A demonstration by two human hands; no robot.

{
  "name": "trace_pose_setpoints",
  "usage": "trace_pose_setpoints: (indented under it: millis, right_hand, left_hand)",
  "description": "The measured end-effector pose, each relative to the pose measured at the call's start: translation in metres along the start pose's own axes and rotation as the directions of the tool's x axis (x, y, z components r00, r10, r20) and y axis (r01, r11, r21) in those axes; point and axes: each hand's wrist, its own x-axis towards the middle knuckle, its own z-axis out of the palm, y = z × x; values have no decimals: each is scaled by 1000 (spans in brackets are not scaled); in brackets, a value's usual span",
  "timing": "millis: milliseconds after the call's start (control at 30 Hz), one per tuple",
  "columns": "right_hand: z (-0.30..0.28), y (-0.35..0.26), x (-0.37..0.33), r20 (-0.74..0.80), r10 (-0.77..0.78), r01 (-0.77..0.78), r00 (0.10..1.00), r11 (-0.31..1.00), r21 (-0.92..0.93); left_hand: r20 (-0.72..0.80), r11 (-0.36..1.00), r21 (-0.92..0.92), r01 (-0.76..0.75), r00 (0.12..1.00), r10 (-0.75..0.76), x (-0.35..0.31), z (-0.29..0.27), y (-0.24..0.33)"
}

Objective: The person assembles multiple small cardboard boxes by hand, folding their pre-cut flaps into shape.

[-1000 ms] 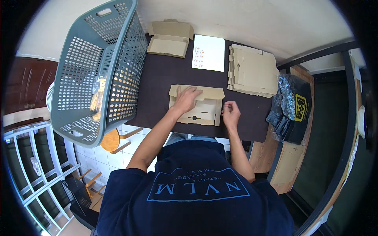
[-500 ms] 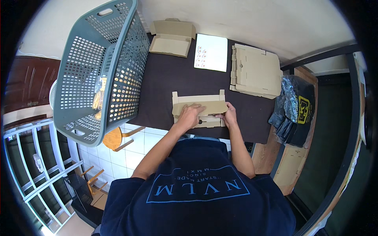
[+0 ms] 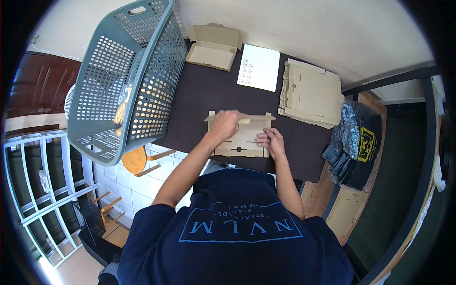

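A partly folded cardboard box (image 3: 247, 137) lies on the dark tablecloth in front of me, its inner panel showing slots and a dark round hole. The box's far flap stands raised, seen nearly edge-on. My left hand (image 3: 226, 125) is closed over that flap, fingers pointing right along its top edge; the palm hides part of the box's left side. At the right side of the box is my right hand (image 3: 272, 141), with loosely bent fingers slightly apart over the side edge. Nothing shows between them.
A tall grey-green perforated basket (image 3: 156, 95) stands at the left with plastic-wrapped items inside. Along the back are an open cardboard box (image 3: 211, 54), a white sheet with small red prints (image 3: 259, 66) and a stack of flat cardboard (image 3: 313, 92). Black plastic bags (image 3: 351, 142) lie at right.
The flap that lay folded toward me over the box has swung up and away, uncovering the inner panel. My left hand moved away from me with it; my right hand loosened from the flap's corner.
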Motion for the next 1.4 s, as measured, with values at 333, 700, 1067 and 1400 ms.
trace_pose_setpoints:
  millis: [333,700,1067,1400]
  right_hand:
    - [-14,-15,-3,-201,-242,99,949,836,-540]
    - [1,-78,-11,58,-529,307,847,395,-866]
    - [-19,-36,-55,325,-273,376,905,160,-913]
    - [-35,-23,-55,456,-376,529,807,116,-841]
  left_hand:
    - [-548,948,126,291,817,-178,29,-17,-13]
    - [-353,774,-247,583,690,-632,-116,41,-26]
    - [-19,550,-741,386,805,-592,-124,63,-61]
    - [-292,781,-508,362,781,-552,-110,79,-83]
